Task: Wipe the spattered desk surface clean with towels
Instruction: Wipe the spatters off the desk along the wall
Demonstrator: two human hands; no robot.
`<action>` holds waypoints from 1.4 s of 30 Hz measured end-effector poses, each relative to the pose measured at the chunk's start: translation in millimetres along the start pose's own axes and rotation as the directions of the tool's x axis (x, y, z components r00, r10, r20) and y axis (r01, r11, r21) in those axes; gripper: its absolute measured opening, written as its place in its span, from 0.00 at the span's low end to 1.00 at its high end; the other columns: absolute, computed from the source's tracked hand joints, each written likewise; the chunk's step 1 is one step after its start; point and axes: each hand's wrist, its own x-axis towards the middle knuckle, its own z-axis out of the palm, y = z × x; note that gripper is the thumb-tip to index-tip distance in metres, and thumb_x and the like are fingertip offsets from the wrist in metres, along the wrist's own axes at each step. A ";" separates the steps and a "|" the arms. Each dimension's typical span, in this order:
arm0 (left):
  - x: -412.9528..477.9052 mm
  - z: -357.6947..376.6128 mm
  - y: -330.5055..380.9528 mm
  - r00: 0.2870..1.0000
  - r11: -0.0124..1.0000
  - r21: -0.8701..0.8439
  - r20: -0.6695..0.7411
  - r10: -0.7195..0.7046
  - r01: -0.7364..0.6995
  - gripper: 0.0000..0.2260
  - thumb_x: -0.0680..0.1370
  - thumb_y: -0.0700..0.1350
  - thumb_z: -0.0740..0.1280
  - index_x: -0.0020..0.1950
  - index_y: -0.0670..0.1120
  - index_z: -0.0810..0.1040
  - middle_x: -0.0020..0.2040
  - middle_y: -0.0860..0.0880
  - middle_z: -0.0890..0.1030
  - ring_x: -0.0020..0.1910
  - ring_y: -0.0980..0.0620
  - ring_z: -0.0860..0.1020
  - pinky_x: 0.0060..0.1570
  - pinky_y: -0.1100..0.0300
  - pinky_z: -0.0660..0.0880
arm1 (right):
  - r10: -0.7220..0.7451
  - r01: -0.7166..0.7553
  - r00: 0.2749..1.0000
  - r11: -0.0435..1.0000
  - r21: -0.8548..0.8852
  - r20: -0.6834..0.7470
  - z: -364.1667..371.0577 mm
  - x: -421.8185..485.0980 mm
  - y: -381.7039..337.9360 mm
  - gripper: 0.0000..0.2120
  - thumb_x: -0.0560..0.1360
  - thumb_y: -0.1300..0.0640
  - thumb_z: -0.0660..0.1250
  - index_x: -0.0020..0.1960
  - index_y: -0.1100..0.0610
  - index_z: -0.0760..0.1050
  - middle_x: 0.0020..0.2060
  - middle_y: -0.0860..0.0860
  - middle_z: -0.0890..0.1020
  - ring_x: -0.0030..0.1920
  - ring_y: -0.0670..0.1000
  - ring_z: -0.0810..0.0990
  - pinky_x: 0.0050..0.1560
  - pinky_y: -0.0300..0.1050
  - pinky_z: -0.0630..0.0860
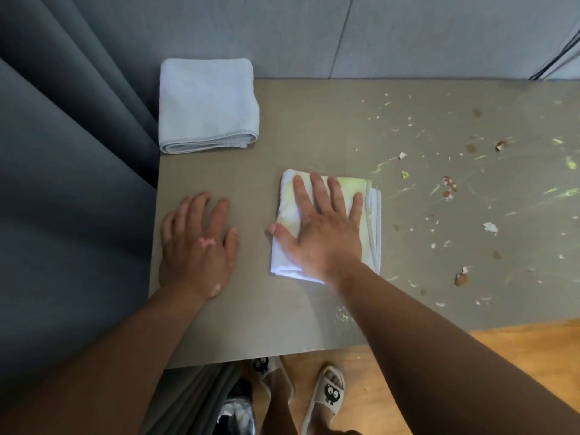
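Head camera looks steeply down, close over desk (282, 309).

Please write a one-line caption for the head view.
Right hand presses a stained white towel on the spattered desk; left hand rests flat beside it, a folded blue towel behind.

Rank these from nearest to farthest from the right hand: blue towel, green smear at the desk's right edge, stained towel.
1. Stained towel, under the right hand.
2. Blue towel, back-left corner.
3. Green smear, far right.
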 end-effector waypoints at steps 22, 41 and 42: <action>11.2 7.7 28.3 0.996 1.000 -0.013 -0.085 -0.029 0.028 0.22 0.78 0.52 0.58 0.70 0.46 0.75 0.70 0.39 0.73 0.70 0.36 0.71 0.67 0.37 0.64 | -0.215 0.213 0.975 0.976 -0.035 -0.060 17.2 -135.6 92.5 0.36 0.80 0.28 0.49 0.82 0.46 0.62 0.82 0.49 0.61 0.82 0.55 0.56 0.77 0.72 0.54; 91.3 26.1 58.6 0.982 0.982 -0.011 -0.040 0.187 -0.187 0.18 0.80 0.50 0.61 0.67 0.47 0.78 0.70 0.44 0.76 0.66 0.41 0.75 0.62 0.45 0.67 | -0.140 0.137 0.987 0.990 -0.042 -0.083 2.8 -28.0 61.0 0.32 0.82 0.34 0.51 0.81 0.46 0.61 0.81 0.49 0.63 0.81 0.56 0.58 0.77 0.70 0.50; 96.0 26.9 58.4 0.981 0.982 -0.022 -0.053 0.184 -0.186 0.18 0.80 0.50 0.60 0.67 0.47 0.78 0.69 0.44 0.76 0.66 0.41 0.75 0.62 0.44 0.68 | -0.141 0.138 0.987 0.990 -0.039 -0.081 1.0 -17.5 58.8 0.32 0.82 0.34 0.50 0.82 0.46 0.61 0.81 0.49 0.62 0.81 0.56 0.58 0.77 0.69 0.50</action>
